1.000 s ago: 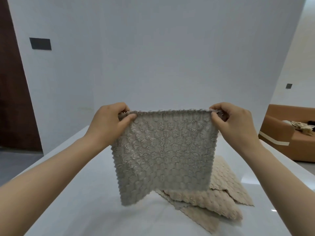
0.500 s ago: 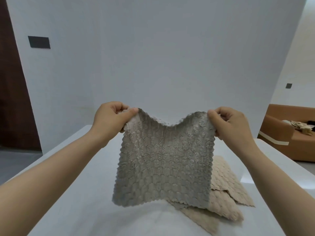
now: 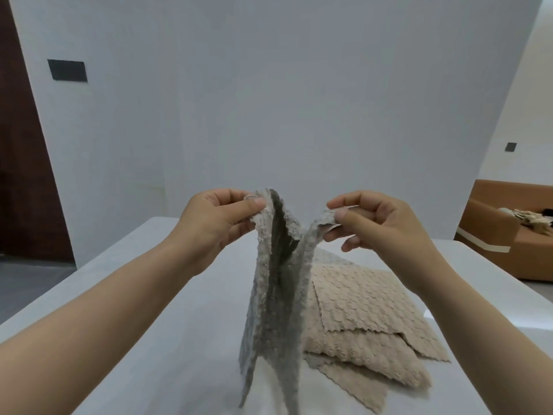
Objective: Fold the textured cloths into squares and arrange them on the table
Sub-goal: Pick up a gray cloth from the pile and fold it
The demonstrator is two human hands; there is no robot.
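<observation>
A grey textured cloth [image 3: 276,301] hangs above the white table [image 3: 155,339], doubled along a vertical fold so its two halves face each other. My left hand [image 3: 218,223] pinches one top corner between thumb and fingers. My right hand [image 3: 374,226] pinches the other top corner, a short gap from the left hand. The cloth's lower edge reaches down near the table surface. Behind and to the right lies a pile of beige textured cloths [image 3: 365,324], loosely stacked, partly hidden by the hanging cloth.
A white wall stands just beyond the table's far edge. A brown sofa [image 3: 508,235] with items on it sits at the right, past the table. A dark doorway [image 3: 21,163] is at the far left.
My hands have come together, bringing the two top corners close. The grey cloth, held flat and wide before, now hangs folded in half lengthwise.
</observation>
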